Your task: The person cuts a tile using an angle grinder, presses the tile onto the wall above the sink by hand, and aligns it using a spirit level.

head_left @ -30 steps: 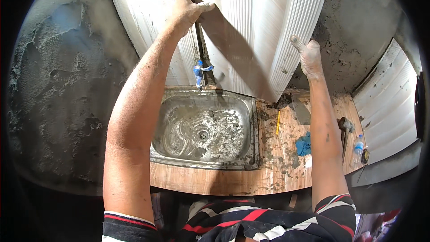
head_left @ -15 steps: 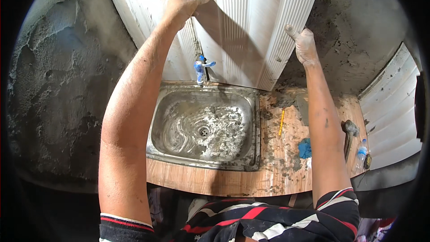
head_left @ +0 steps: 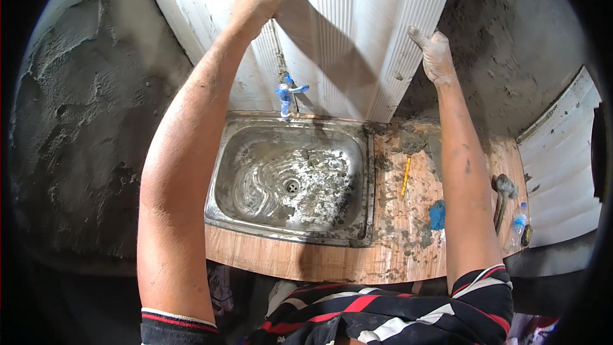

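Note:
A large white ribbed tile (head_left: 354, 38) stands against the far wall behind the sink, next to another white tile (head_left: 191, 13) on its left. My left hand (head_left: 258, 6) is at the seam between them, its thumb stretched over the right tile's face and the other fingers partly hidden. My right hand (head_left: 437, 57) grips that tile's right edge, thumb in front and fingers behind. The left arm's shadow crosses the tile. Below stands a blue-and-white tap (head_left: 285, 96), at the back of a metal sink (head_left: 369, 185) smeared with wet cement.
The wood-patterned counter (head_left: 287, 259) is spattered with cement. On its right lie a yellow stick-like tool (head_left: 406, 176), a blue rag (head_left: 437, 215), a hammer (head_left: 504, 191) and a plastic bottle (head_left: 516, 227). Rough cement walls (head_left: 76, 140) rise either side; another white panel (head_left: 562, 166) is at right.
Both hands keep their places on the tile. The view has shifted slightly, and the dark gap beside my left thumb at the seam looks smaller.

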A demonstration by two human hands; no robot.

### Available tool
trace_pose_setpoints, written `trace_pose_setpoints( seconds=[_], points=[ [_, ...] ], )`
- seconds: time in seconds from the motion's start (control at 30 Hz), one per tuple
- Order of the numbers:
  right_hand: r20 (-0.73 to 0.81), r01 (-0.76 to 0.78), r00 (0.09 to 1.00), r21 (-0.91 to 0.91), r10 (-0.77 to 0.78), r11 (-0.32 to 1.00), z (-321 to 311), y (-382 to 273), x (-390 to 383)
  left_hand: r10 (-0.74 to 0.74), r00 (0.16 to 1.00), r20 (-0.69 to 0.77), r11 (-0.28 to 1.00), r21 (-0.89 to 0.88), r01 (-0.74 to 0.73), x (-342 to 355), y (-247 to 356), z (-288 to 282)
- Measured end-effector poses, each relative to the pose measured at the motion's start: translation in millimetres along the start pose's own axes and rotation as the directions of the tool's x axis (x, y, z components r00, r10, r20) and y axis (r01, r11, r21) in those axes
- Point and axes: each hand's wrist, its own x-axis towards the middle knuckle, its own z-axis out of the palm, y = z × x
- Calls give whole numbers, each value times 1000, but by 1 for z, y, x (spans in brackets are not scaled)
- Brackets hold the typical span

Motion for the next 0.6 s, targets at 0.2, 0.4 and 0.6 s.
trace_pose_setpoints(
  seconds=[0.2, 0.4, 0.6],
  points=[
    [-43, 44, 998, -194, -54, 980, 5, -2, 5, -2, 1000, -28, 1000, -13, 2, 6, -4, 6],
    [-180, 20, 973, -550, -142, 835, 11, 13, -5, -26, 1000, -7, 994, 106, 27, 22, 4, 1],
    [-174, -160, 984, -743, 43, 650, 24, 88, -85, 51, 999, -3, 889, 456, -44, 23, 17, -5]
  ],
)
